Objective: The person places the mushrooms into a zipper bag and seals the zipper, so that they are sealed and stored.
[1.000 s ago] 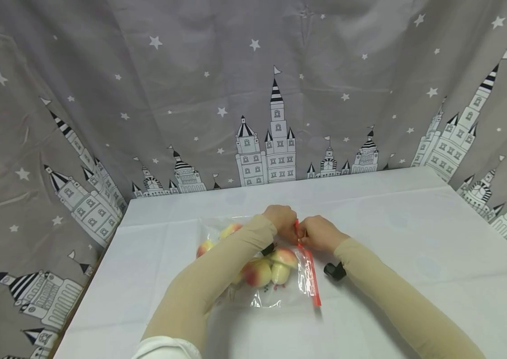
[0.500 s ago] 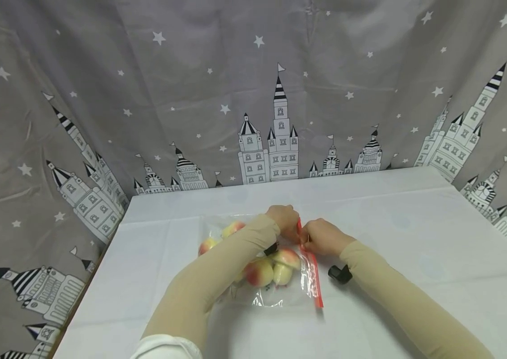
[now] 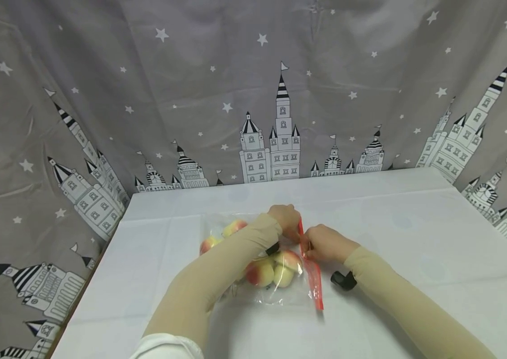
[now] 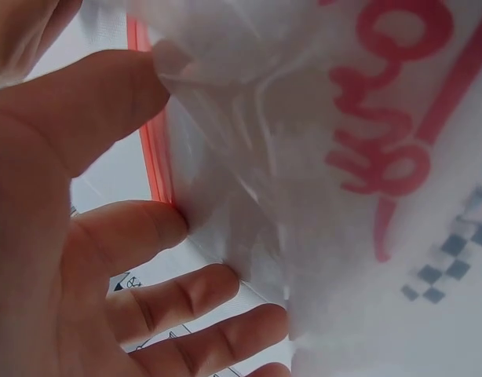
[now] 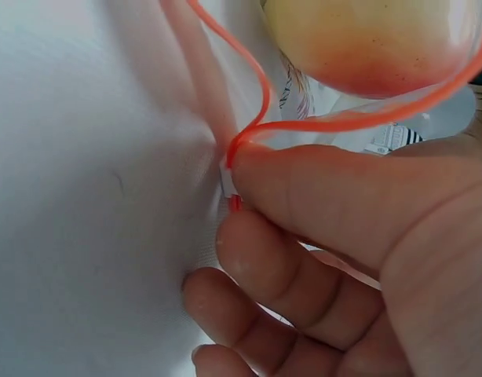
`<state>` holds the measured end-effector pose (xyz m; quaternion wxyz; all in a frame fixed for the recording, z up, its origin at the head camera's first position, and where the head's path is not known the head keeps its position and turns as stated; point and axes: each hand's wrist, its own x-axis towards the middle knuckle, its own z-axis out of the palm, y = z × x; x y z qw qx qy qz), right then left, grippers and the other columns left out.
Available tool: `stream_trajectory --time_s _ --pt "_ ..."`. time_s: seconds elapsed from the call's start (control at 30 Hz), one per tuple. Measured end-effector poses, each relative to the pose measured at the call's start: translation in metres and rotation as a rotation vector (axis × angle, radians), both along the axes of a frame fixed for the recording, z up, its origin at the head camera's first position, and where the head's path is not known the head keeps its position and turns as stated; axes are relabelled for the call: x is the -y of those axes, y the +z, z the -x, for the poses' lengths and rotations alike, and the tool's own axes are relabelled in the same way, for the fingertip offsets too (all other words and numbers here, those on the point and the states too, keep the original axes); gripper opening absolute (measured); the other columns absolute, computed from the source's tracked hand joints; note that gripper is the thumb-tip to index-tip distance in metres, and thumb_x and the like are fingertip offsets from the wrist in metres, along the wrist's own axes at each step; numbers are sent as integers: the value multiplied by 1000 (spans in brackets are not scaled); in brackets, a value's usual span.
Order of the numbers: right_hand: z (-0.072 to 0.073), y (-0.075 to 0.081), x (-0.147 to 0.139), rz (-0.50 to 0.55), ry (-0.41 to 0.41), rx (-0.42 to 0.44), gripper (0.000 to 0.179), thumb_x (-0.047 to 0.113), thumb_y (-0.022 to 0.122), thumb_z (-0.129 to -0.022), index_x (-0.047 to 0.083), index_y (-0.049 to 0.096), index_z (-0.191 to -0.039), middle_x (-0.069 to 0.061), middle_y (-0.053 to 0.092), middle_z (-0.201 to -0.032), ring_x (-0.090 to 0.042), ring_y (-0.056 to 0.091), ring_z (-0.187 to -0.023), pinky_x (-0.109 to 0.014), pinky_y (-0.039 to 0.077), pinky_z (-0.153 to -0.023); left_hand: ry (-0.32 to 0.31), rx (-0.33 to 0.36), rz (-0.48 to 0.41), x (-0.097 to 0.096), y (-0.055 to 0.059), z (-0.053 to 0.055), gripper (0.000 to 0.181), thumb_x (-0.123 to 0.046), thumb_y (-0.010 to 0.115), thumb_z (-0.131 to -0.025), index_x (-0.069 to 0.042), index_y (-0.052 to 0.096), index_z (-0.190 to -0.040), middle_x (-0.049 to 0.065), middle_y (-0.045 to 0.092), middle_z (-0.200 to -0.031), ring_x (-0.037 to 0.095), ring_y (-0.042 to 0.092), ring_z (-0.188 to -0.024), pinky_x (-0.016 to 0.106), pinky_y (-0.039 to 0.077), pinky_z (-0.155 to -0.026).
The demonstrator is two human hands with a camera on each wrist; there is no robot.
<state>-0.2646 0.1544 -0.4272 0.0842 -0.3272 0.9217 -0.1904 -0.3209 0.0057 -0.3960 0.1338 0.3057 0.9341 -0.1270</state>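
A clear zip bag with a red seal along its right side lies on the white table. Several yellow-and-red peaches show through the plastic. My left hand pinches the bag by the far end of the seal. Close up in the left wrist view, its thumb and forefinger meet at the plastic, the other fingers spread beneath. Lower along the seal, my right hand pinches a small white slider between thumb and forefinger. Above that slider in the right wrist view, two red strips stand apart.
The white cloth-covered table reaches back to a grey curtain printed with castles and stars. A black wrist mount hangs beneath the right forearm. My left forearm crosses over the bag and hides part of it.
My right hand has moved a little toward me along the red seal. The left hand keeps its hold near the far end. The head view has shifted slightly.
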Motion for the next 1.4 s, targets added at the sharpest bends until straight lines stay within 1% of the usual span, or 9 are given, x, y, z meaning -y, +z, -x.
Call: stream_trajectory --time_s 0.07,0.23,0.43,0.67,0.9,1.0,1.13,1.23,1.4 --pt "-1 0 0 -4 11 -4 14 -1 73 -77 12 73 -72 5 65 -69 -5 49 -64 -20 45 -62 1 1 2 0 0 0 30 -45 70 -84 -31 80 -108 3 70 -113 15 63 -99 34 57 -77" --pt "-3 1 1 -23 30 10 14 -1 72 -76 13 74 -73 6 62 -67 -4 48 -64 -20 44 -61 4 -1 3 0 1 -1 31 -45 70 -84 -25 80 -105 5 70 -113 16 63 -97 34 57 -77" --pt "-6 3 1 -33 33 56 16 -2 72 -75 14 73 -72 8 61 -67 -4 48 -64 -19 43 -62 19 -19 4 0 -1 -2 34 -44 70 -84 -19 77 -105 6 67 -116 17 63 -100 35 57 -80" --pt "-10 4 0 -22 53 124 16 -4 72 -75 12 73 -74 7 62 -67 -3 48 -65 -19 44 -63 4 -13 -3 0 -1 -3 38 -47 69 -86 -16 75 -107 7 67 -117 18 63 -102 36 57 -81" --pt "-18 3 2 -42 77 59 15 -1 75 -76 13 72 -72 8 60 -66 -3 47 -65 -19 43 -63 10 -7 -20 2 2 -4 35 -46 69 -86 -15 75 -100 7 67 -115 17 60 -95 36 57 -79" --pt "-21 2 2 -48 82 44 14 1 77 -75 13 71 -71 8 59 -64 -3 46 -64 -18 42 -61 8 -5 -21 2 3 -5 35 -45 69 -86 -15 75 -102 8 68 -115 17 60 -96 36 58 -80" --pt "-27 4 3 -52 71 77 15 0 78 -76 13 71 -72 8 59 -65 -4 46 -64 -19 43 -62 6 -7 -23 2 3 -6 36 -43 70 -86 -13 74 -105 8 67 -115 18 61 -97 36 57 -81" --pt "-30 5 3 -43 61 118 16 -2 77 -77 12 72 -73 8 59 -65 -4 46 -65 -19 43 -63 6 -12 -25 2 2 -6 34 -42 70 -85 -13 74 -103 7 67 -114 18 61 -96 35 57 -80" --pt "-38 5 2 -13 79 134 18 -4 74 -74 13 69 -70 10 57 -63 -2 44 -62 -18 41 -61 8 -24 -31 2 1 -5 32 -42 71 -84 -14 73 -99 6 67 -113 18 62 -95 35 57 -80"
